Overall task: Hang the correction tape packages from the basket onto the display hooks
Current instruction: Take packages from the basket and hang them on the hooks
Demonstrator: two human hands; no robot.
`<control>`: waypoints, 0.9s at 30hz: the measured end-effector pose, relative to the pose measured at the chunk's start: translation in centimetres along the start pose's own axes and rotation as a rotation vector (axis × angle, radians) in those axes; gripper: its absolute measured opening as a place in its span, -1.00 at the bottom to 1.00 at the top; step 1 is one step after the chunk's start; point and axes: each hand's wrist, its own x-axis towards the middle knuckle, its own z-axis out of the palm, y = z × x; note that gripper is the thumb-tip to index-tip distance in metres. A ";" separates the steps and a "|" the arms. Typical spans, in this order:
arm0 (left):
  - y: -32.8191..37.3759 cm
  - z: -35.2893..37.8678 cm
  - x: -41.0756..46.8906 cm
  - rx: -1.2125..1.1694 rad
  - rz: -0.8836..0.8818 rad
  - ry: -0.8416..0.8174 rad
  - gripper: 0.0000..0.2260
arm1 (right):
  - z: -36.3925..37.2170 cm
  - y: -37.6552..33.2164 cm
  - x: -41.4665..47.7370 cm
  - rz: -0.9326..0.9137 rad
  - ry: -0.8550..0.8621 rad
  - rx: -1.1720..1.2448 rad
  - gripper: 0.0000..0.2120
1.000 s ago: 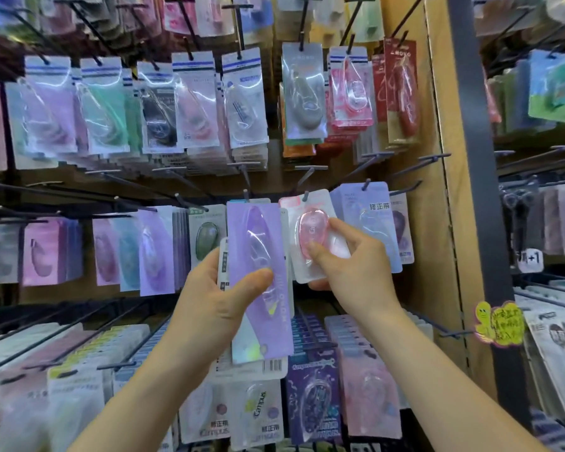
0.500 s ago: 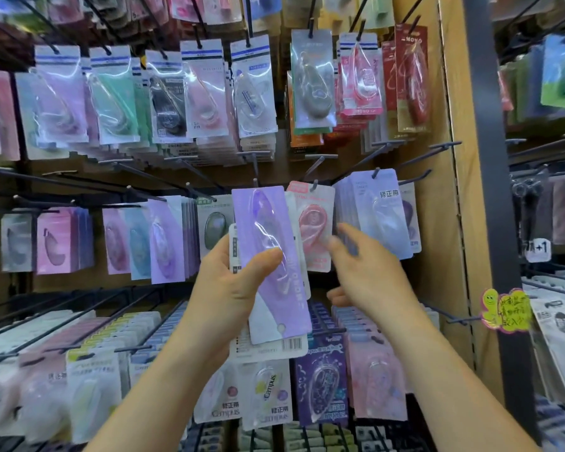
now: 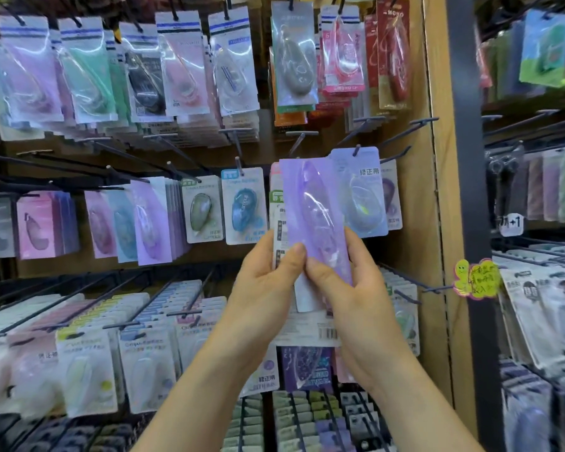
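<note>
A purple correction tape package [image 3: 310, 207] stands upright at the front of a small stack of packages [image 3: 278, 230] in front of the middle row of display hooks. My left hand [image 3: 268, 282] grips the stack from the left, thumb across the purple card's lower edge. My right hand [image 3: 353, 282] holds the purple package from the right, thumb on its front, fingers behind it. A blue-white package [image 3: 361, 190] hangs on a hook [image 3: 357, 150] just right of it. The basket is out of view.
Black display hooks [image 3: 235, 145] jut toward me across the wooden pegboard, many loaded with carded correction tapes [image 3: 242, 207]. A wooden side panel [image 3: 437, 190] and a dark post [image 3: 467, 158] close the bay on the right. A yellow sticker tag [image 3: 477, 278] sticks out there.
My right hand left the pink package hanging on its hook and came to the purple package. Both hands and the stack shifted to the right, covering the pink package.
</note>
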 end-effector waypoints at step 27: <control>-3.1 0.1 -3.5 0.675 0.404 0.179 -0.63 | -0.6 0.5 -4.4 -0.586 0.353 -0.993 -0.45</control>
